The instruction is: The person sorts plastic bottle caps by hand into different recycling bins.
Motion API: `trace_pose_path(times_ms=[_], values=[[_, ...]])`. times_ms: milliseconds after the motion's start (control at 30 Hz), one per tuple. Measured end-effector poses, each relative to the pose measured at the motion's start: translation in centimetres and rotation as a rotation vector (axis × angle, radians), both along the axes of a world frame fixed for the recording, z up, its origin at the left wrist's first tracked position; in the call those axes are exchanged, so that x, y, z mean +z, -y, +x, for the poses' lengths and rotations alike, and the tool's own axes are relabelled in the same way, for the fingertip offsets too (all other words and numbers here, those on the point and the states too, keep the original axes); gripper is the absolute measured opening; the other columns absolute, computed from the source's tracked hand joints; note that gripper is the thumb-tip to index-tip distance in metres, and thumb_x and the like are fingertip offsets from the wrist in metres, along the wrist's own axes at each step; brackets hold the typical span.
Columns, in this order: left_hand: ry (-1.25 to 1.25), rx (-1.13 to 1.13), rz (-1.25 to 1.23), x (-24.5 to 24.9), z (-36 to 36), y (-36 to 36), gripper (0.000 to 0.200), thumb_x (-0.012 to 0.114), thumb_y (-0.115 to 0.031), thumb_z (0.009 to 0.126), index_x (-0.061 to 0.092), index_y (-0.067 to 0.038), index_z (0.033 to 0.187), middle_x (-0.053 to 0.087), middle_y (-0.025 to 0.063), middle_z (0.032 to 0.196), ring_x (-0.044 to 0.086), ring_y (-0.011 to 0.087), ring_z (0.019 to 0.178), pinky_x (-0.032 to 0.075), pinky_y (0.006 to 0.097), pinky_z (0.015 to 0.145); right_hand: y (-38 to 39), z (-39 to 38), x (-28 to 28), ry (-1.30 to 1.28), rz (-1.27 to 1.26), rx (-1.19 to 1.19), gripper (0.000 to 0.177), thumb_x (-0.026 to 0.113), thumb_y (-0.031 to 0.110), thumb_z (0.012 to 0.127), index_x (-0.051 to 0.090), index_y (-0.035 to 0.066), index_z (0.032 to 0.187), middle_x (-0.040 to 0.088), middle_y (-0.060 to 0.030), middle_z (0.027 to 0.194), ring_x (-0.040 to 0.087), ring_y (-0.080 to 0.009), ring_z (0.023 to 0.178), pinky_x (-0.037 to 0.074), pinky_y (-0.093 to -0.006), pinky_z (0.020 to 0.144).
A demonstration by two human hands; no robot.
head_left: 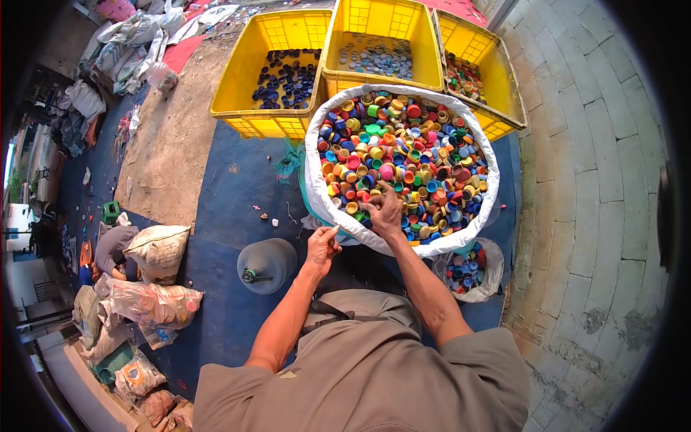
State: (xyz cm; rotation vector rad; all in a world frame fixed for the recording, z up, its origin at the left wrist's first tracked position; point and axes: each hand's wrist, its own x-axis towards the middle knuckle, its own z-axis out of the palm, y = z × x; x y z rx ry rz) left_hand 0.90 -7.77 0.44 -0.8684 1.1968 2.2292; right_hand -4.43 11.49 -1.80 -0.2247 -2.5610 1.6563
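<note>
A large round sack with a rolled white rim [491, 155] is full of bottle caps [403, 155] in many colours. My right hand [385, 212] reaches over its near edge, fingers bent among the caps; whether a cap is between them is hidden. Just outside the rim at the lower left, my left hand [322, 247] is closed, thumb and forefinger pinched on something small and pale that I cannot make out. Behind the sack stand three yellow crates: the left one [288, 30] with dark blue caps, the middle one [381, 18] with pale caps, the right one [468, 39] with mixed caps.
A clear plastic jug [266, 266] stands on the blue sheet [223, 187] left of my left arm. A smaller bag of caps [468, 270] is by my right elbow. Stuffed sacks [158, 252] lie at the left, and a block wall [590, 194] runs along the right.
</note>
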Motion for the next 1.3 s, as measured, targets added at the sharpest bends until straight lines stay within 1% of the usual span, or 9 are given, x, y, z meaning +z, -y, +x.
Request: trace_pose_path(times_ms=[200, 333, 367, 467, 567, 900, 1033, 1167, 1300], values=[[-0.255, -0.254, -0.353, -0.7, -1.6, -2.6, 0.024, 0.074, -0.019, 0.082, 0.057, -0.006, 0.094, 0.055, -0.0020, 0.067, 0.047, 0.0058, 0.048, 0.040, 0.0196, 0.046, -3.4, 4.1, 1.9, 0.148, -0.545, -0.284, 0.058, 0.078, 0.011, 0.077, 0.042, 0.001, 0.122, 0.064, -0.0069, 0.091, 0.061, -0.0127, 0.086, 0.049, -0.0263, 0.079], [-0.610, -0.433, -0.898, -1.2, -3.5, -4.0, 0.028, 0.074, -0.015, 0.077, 0.059, 0.000, 0.096, 0.065, 0.0089, 0.076, 0.064, 0.0217, 0.069, 0.051, 0.0331, 0.065, -5.6, 7.0, 2.5, 0.156, -1.125, -0.487, 0.046, 0.069, 0.006, 0.080, 0.042, 0.003, 0.117, 0.062, -0.0089, 0.089, 0.063, -0.0176, 0.084, 0.051, -0.0299, 0.077], [-0.709, -0.438, -1.000, -2.7, -4.3, -4.0, 0.030, 0.075, -0.016, 0.075, 0.062, -0.003, 0.099, 0.069, 0.0080, 0.091, 0.064, 0.0182, 0.074, 0.051, 0.0320, 0.070, -6.0, 7.7, 3.2, 0.171, -1.249, -0.470, 0.042, 0.064, 0.006, 0.081, 0.042, 0.004, 0.117, 0.062, -0.0102, 0.089, 0.063, -0.0195, 0.083, 0.051, -0.0298, 0.076], [-0.896, -0.452, -1.105, -1.8, -6.7, -5.1, 0.028, 0.069, -0.009, 0.075, 0.061, -0.001, 0.100, 0.067, 0.0145, 0.098, 0.065, 0.0305, 0.093, 0.050, 0.0379, 0.081, -6.5, 9.9, 3.5, 0.175, -1.495, -0.484, 0.030, 0.054, 0.011, 0.079, 0.050, 0.005, 0.107, 0.059, -0.0113, 0.085, 0.062, -0.0243, 0.082, 0.051, -0.0350, 0.078], [-0.960, -0.534, -1.173, -2.3, -8.6, -5.8, 0.026, 0.069, -0.007, 0.075, 0.061, 0.000, 0.099, 0.065, 0.0165, 0.096, 0.064, 0.0321, 0.090, 0.051, 0.0390, 0.080, -6.6, 11.6, 2.0, 0.168, -1.602, -0.451, 0.017, 0.056, 0.015, 0.077, 0.057, 0.005, 0.091, 0.056, -0.0078, 0.077, 0.059, -0.0242, 0.081, 0.050, -0.0411, 0.080], [-0.862, -0.603, -1.260, -3.6, -10.0, -7.0, 0.020, 0.069, -0.012, 0.080, 0.060, -0.001, 0.094, 0.064, 0.0189, 0.087, 0.064, 0.0356, 0.082, 0.050, 0.0421, 0.072, -5.3, 12.4, 2.4, 0.294, -1.382, -0.473, 0.011, 0.063, 0.015, 0.086, 0.054, 0.009, 0.086, 0.053, -0.0018, 0.073, 0.053, -0.0132, 0.064, 0.044, -0.0289, 0.059], [-0.835, -0.548, -1.188, -4.3, -9.8, -6.7, 0.024, 0.071, -0.013, 0.079, 0.061, 0.000, 0.097, 0.068, 0.0158, 0.082, 0.068, 0.0273, 0.077, 0.053, 0.0358, 0.069, -5.2, 11.0, 2.9, 0.448, -0.969, -0.397, 0.021, 0.072, 0.013, 0.080, 0.057, 0.007, 0.093, 0.052, 0.0024, 0.065, 0.052, -0.0091, 0.059, 0.043, -0.0246, 0.056], [-0.653, -0.436, -0.964, -2.4, -8.9, -5.8, 0.028, 0.074, -0.014, 0.080, 0.063, -0.003, 0.102, 0.070, 0.0090, 0.088, 0.068, 0.0182, 0.079, 0.055, 0.0307, 0.067, -4.5, 8.8, 2.3, 0.274, -0.125, -0.183, 0.033, 0.071, 0.013, 0.078, 0.058, -0.001, 0.104, 0.067, -0.0089, 0.082, 0.065, -0.0187, 0.074, 0.051, -0.0307, 0.070], [-0.261, -0.266, -0.174, 0.8, -8.5, -4.3, 0.026, 0.069, -0.011, 0.085, 0.061, -0.004, 0.109, 0.066, 0.0059, 0.104, 0.066, 0.0172, 0.087, 0.055, 0.0247, 0.065, -4.2, 6.1, 0.8, 0.021, 0.096, -0.055, 0.036, 0.064, 0.007, 0.078, 0.055, -0.001, 0.112, 0.068, -0.0195, 0.094, 0.067, -0.0330, 0.089, 0.053, -0.0417, 0.076]])
